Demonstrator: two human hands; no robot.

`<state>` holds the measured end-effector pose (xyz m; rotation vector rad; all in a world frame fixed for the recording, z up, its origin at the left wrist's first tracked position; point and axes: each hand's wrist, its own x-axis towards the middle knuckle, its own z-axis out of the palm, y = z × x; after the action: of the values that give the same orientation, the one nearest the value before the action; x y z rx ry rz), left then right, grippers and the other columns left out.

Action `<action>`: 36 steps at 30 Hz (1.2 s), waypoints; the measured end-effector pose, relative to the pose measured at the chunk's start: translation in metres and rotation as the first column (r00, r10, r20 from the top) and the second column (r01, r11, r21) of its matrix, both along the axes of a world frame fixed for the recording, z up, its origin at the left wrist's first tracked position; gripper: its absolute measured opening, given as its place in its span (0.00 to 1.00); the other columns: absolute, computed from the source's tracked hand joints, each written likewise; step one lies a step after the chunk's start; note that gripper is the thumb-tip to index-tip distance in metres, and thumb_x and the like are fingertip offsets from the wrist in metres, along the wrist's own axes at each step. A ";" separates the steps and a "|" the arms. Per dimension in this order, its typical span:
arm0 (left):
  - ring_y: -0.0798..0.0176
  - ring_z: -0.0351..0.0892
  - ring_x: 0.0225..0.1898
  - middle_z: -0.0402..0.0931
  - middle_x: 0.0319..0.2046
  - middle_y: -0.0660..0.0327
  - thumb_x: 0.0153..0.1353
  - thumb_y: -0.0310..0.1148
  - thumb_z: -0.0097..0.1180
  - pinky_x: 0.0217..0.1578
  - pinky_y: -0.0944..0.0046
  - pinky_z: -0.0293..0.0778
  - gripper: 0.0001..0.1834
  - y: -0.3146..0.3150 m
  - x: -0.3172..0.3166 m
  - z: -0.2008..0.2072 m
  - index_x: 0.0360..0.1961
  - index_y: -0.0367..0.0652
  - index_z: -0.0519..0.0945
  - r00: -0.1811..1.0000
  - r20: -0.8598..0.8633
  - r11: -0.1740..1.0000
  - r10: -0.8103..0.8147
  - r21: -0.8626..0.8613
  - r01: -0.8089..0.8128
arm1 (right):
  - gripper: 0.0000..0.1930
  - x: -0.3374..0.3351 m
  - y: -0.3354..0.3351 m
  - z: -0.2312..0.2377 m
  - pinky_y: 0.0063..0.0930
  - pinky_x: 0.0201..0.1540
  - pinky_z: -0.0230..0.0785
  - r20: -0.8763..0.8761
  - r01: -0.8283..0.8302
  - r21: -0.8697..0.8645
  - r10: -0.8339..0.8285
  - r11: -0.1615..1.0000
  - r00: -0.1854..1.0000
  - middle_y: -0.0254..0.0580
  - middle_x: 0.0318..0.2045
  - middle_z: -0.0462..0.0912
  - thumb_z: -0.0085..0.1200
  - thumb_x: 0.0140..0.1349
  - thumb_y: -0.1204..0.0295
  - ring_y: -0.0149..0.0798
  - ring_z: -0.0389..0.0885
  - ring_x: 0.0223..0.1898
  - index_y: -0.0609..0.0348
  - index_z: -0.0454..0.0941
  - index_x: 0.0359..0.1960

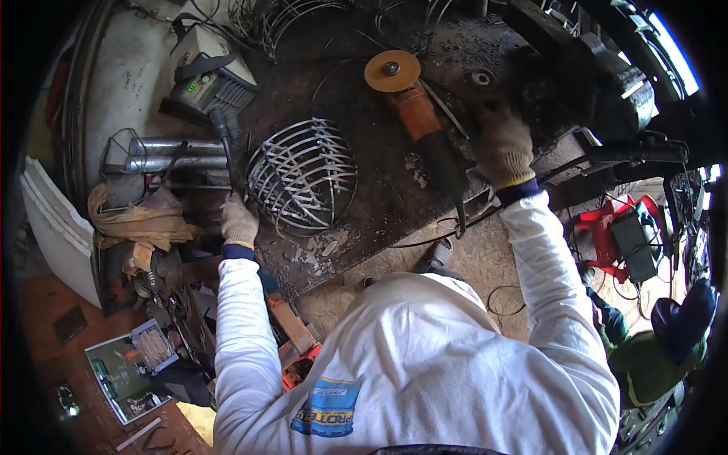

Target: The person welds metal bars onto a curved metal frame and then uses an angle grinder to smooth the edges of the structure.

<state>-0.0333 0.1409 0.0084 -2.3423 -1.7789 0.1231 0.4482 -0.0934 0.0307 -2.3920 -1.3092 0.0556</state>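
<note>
My left hand [240, 221], in a pale work glove, is at the near left edge of the dark workbench. Its fingers are closed round the lower end of a dark rod-like tool [227, 144], whose kind I cannot make out. Just right of it sits a rounded cage of welded metal strips [302, 174]. My right hand [504, 148], gloved too, reaches over the bench's right side; its fingers are lost in shadow. Left of that hand lies an orange and black angle grinder [425, 125] with a yellowish disc [392, 70]. A metal ring [481, 78] lies beyond the hand.
A welding machine [216, 72] stands at the back left, near shiny metal cylinders [178, 155] and a tan cloth [140, 220]. Bent metal strips [292, 19] lie at the far edge. A bench vise [614, 91] stands right. Another person [652, 356] is at lower right, near a red chair [599, 239].
</note>
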 end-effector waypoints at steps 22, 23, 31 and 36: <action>0.50 0.85 0.48 0.83 0.48 0.49 0.69 0.30 0.58 0.51 0.57 0.79 0.13 -0.049 0.023 0.074 0.51 0.35 0.81 0.594 0.707 0.910 -0.383 0.399 0.112 | 0.49 -0.079 0.008 0.045 0.47 0.59 0.73 -0.428 0.045 -0.125 -0.094 0.991 0.899 0.64 0.57 0.79 0.70 0.47 0.62 0.60 0.79 0.59 0.58 0.58 0.72; 0.51 0.84 0.50 0.84 0.48 0.49 0.69 0.30 0.58 0.53 0.56 0.77 0.13 -0.049 0.033 0.088 0.52 0.37 0.82 0.590 0.693 0.900 -0.415 0.406 0.156 | 0.50 -0.078 -0.006 0.046 0.47 0.58 0.73 -0.441 0.064 -0.079 -0.093 0.995 0.893 0.62 0.57 0.80 0.71 0.46 0.61 0.59 0.80 0.59 0.56 0.58 0.73; 0.46 0.85 0.47 0.86 0.43 0.49 0.65 0.29 0.58 0.49 0.55 0.81 0.10 -0.015 0.175 0.142 0.45 0.39 0.85 0.387 0.600 0.618 -0.700 0.237 0.750 | 0.48 -0.059 -0.066 0.048 0.39 0.60 0.72 -0.653 0.120 0.141 0.001 0.983 0.757 0.55 0.57 0.81 0.69 0.46 0.66 0.51 0.81 0.59 0.56 0.62 0.72; 0.48 0.83 0.51 0.83 0.47 0.55 0.67 0.30 0.54 0.52 0.53 0.79 0.13 0.050 0.298 0.104 0.50 0.43 0.83 0.591 0.281 0.597 -0.756 -0.074 0.799 | 0.49 -0.047 -0.088 0.029 0.41 0.62 0.71 -0.720 0.071 0.315 0.189 0.947 0.668 0.57 0.61 0.78 0.69 0.47 0.70 0.53 0.79 0.61 0.59 0.59 0.74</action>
<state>0.2648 0.1905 0.1121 -3.1529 -0.6215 -0.1166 0.4016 -0.1815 0.0595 -1.7206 -0.8906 0.7165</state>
